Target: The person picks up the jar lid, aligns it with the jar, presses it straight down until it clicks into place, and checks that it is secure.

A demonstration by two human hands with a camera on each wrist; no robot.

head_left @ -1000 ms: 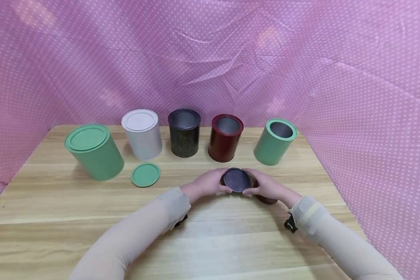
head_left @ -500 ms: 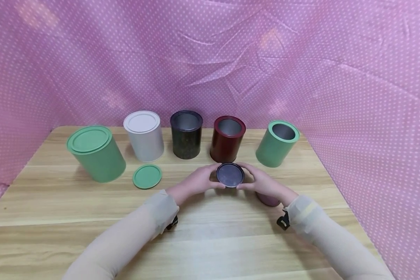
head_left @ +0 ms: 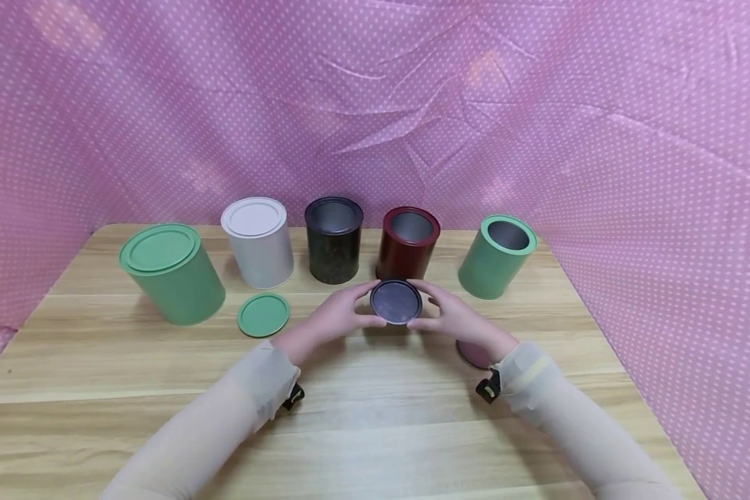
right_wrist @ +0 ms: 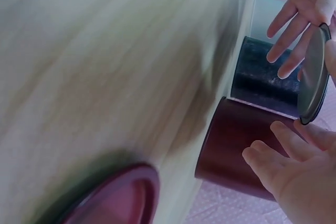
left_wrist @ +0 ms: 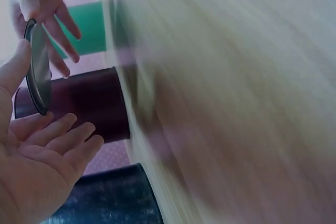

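Both hands hold the dark lid [head_left: 396, 302] by its rim: your left hand [head_left: 340, 316] pinches it at 9 o'clock and your right hand [head_left: 450, 319] at 3 o'clock, the other fingers loosely spread. You have it level above the table [head_left: 375, 417], just in front of the dark red can [head_left: 406, 248]. At 11 o'clock from the lid stands the open black can [head_left: 333, 239]. A dark red lid [head_left: 473, 354] lies on the table by your right wrist.
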